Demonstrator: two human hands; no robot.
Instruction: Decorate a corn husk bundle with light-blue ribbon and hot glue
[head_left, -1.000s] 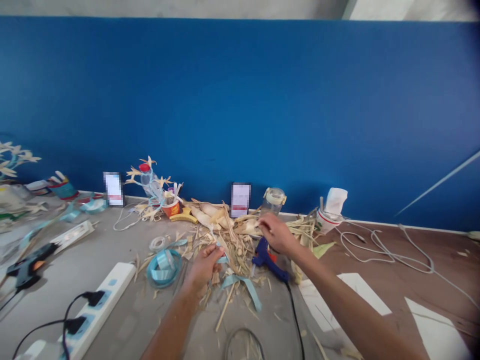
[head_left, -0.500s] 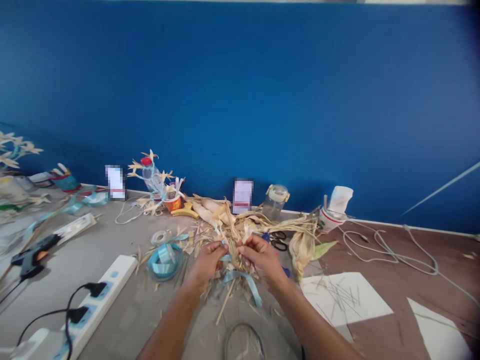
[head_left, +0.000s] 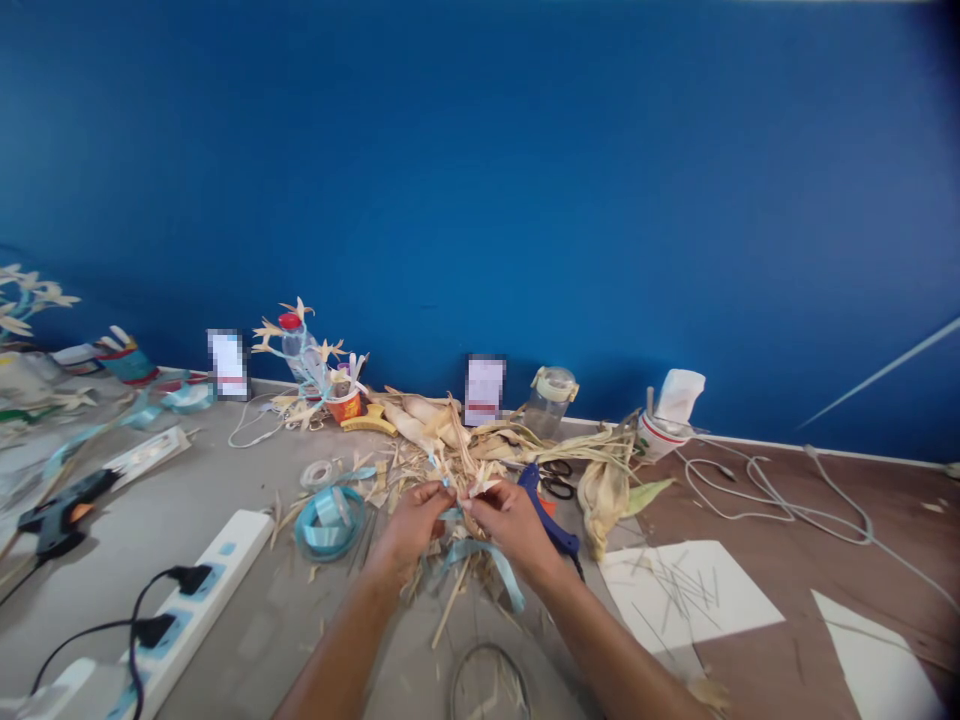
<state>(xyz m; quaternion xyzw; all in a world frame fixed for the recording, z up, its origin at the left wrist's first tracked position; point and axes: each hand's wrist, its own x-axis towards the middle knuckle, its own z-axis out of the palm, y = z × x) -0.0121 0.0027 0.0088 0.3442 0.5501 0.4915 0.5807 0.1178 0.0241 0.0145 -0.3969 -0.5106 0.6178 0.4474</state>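
My left hand (head_left: 417,522) is closed in a pinch around a thin stem with light blue ribbon (head_left: 447,484) on it. Close beside it, my right hand (head_left: 510,525) pinches a pale corn husk piece (head_left: 481,488) near the stem's tip. The fingertips of both hands almost meet, and the exact contact is too small to make out. Below the hands a loose light blue ribbon strip (head_left: 504,575) trails over the table. Dried corn husks (head_left: 427,420) and scraps lie behind them. Left of my left hand is a light blue ribbon roll (head_left: 319,540).
A blue glue gun (head_left: 534,492) and black scissors (head_left: 559,488) lie just right of my right hand. A white power strip (head_left: 217,570) crosses the left front; a black glue gun (head_left: 64,515) lies beyond it. Wires rest on white paper (head_left: 739,590) at right. A lidded jar (head_left: 551,400) stands behind.
My right hand has moved slightly left, toward my left hand, bringing the husk piece to the stem. More of the blue glue gun now shows. My left hand has hardly moved.
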